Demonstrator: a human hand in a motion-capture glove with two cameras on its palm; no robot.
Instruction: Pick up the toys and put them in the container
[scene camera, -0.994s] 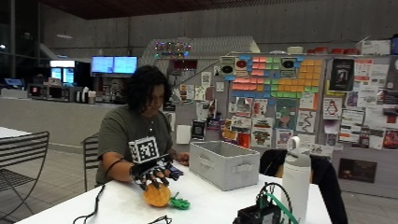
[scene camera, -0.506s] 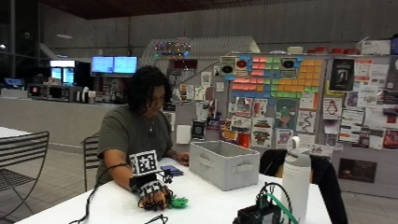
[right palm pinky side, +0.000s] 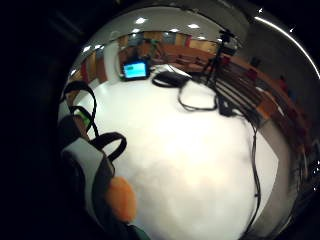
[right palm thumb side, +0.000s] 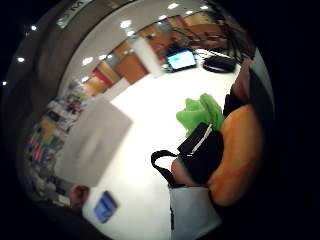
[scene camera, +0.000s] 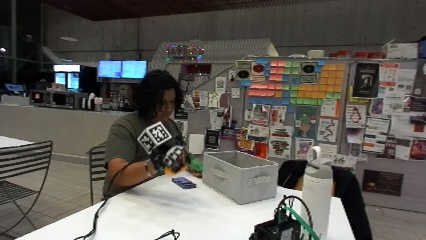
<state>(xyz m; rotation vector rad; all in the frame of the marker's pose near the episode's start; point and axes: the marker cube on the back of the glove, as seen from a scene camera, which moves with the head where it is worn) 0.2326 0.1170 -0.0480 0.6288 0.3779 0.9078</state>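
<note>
In the outside view my gloved right hand (scene camera: 168, 156) is raised above the white table (scene camera: 153, 215), just left of the grey container (scene camera: 241, 176). It grips an orange toy (scene camera: 174, 171) with a green part (scene camera: 195, 165) sticking out toward the container. The thumb side palm view shows the orange toy (right palm thumb side: 241, 155) and its green part (right palm thumb side: 201, 113) close against the gloved fingers (right palm thumb side: 202, 150), with the container (right palm thumb side: 95, 141) across the table. An edge of the orange toy (right palm pinky side: 121, 198) shows in the little finger side view.
A small blue object (scene camera: 183, 183) lies on the table below the hand, also seen as the blue object (right palm thumb side: 105, 206). A white bottle (scene camera: 318, 192) and a black device with cables (scene camera: 283, 230) stand near the table's front right. Cables (right palm pinky side: 200, 102) cross the table.
My hand came down onto the orange and green toy on the table, closed round it and has lifted it up and toward the container.
</note>
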